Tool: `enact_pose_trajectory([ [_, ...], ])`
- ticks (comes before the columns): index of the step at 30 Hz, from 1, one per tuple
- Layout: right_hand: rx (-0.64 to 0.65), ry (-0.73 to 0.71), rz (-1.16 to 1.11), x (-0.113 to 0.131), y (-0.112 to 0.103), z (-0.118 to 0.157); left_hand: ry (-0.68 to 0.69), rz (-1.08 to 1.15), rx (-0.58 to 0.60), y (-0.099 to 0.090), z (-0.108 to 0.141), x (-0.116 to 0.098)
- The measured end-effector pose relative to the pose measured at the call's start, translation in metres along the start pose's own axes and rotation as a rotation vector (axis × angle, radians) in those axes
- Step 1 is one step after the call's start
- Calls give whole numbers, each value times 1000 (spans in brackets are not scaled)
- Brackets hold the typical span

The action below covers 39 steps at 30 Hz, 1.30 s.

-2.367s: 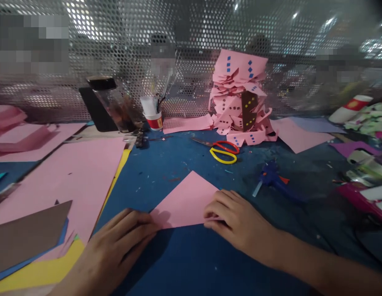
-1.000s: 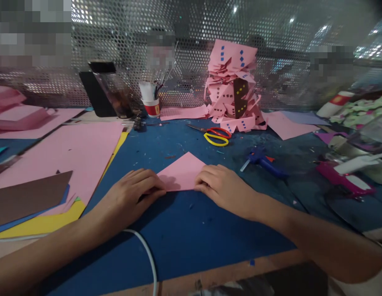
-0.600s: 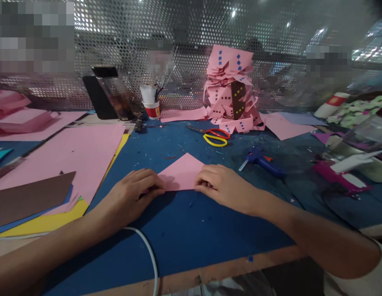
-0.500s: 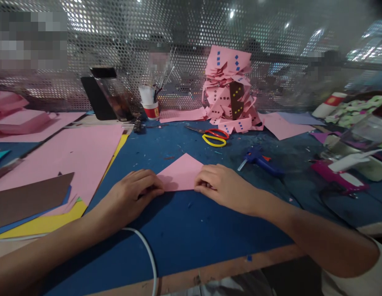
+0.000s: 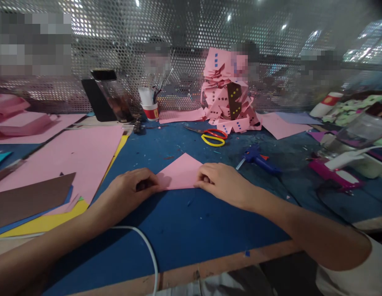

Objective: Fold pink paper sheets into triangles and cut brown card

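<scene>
A pink sheet of paper [image 5: 181,172] lies on the blue table top, folded into a triangle with its point away from me. My left hand [image 5: 133,185] pinches its left corner between thumb and fingers. At the right corner, my right hand [image 5: 220,181] is closed in the same way, fingertips on the near edge. Both corners are hidden under the fingers. Beyond the paper lie scissors [image 5: 214,137] with one red and one yellow handle loop. A blue glue gun [image 5: 257,159] rests to the right of my right hand.
Pink sheets [image 5: 70,152] and a brown sheet [image 5: 33,199] cover the left side. At the back stand a pile of dotted pink paper pieces [image 5: 220,98], a paper cup [image 5: 150,111] and a bottle [image 5: 115,98]. A white cable [image 5: 144,238] curves near the front edge.
My left thumb and fingers have parted into a rounder pinch at the left corner. The right hand's grip has shifted slightly. The triangle stays almost in place.
</scene>
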State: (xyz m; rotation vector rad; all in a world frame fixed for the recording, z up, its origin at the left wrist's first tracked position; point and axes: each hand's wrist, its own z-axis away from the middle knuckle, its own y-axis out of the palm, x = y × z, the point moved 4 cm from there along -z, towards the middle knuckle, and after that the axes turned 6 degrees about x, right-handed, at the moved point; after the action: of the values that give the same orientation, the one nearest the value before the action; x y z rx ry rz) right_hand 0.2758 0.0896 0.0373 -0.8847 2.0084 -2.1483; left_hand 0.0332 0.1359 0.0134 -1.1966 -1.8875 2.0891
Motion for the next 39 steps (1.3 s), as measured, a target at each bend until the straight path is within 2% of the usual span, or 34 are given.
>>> enact_pose_trajectory([
  [9,27,27,-33,-6,1,0,-31,37,32,-3,-1,3],
  [19,64,58,-35,-11,-4,3,-96,-17,48,-8,-1,5],
  [39,121,126,-52,-23,-13,7,-70,-9,107,-16,-5,15],
])
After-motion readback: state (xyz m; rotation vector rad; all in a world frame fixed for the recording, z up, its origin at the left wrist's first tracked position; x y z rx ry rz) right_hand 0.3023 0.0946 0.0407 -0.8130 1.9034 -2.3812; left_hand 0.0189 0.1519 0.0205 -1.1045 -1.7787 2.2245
